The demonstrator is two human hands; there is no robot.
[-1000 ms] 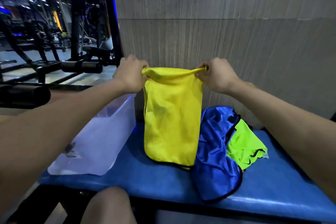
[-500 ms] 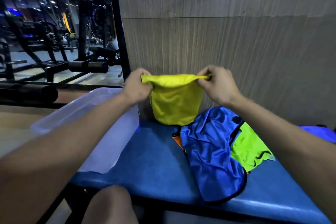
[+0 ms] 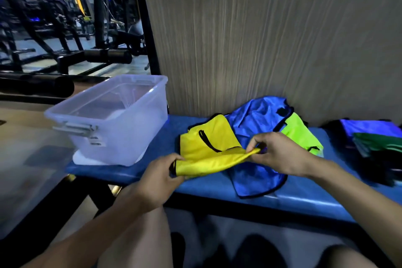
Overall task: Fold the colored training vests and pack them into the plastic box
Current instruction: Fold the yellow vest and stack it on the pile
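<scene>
The yellow vest (image 3: pixel 208 148) lies near the middle of the frame on the blue padded bench (image 3: pixel 304 200), its near edge lifted and stretched between both hands. The left hand (image 3: pixel 159 177) pinches the lower-left corner of that edge with thumb and curled fingers; the right hand (image 3: pixel 280 153) pinches the other end between thumb and fingertips, the remaining fingers loosely bent. Both grips are closed tight on the cloth, with nothing else in them.

Half a second ago the vest hung from the same two grips high in front of the wooden wall, doubled over and clear of the bench. Now it has come down: most of it rests flat on the padding, black trim and an armhole loop showing, and the hands sit low at the bench's front edge rather than at the middle of the frame.

The vest's body spreads up and away from the grips, toward the wall (image 3: pixel 272 39). Its right side touches the crumpled blue vest (image 3: pixel 256 130), which overlaps a lime-green vest (image 3: pixel 302 135) further right. The clear plastic box (image 3: pixel 113 119) stands open at centre-left, on the bench's left end, just beside the yellow vest. A dark stack of folded cloth (image 3: pixel 378 143) sits at the right edge. Gym machines (image 3: pixel 65 35) fill the upper left.
</scene>
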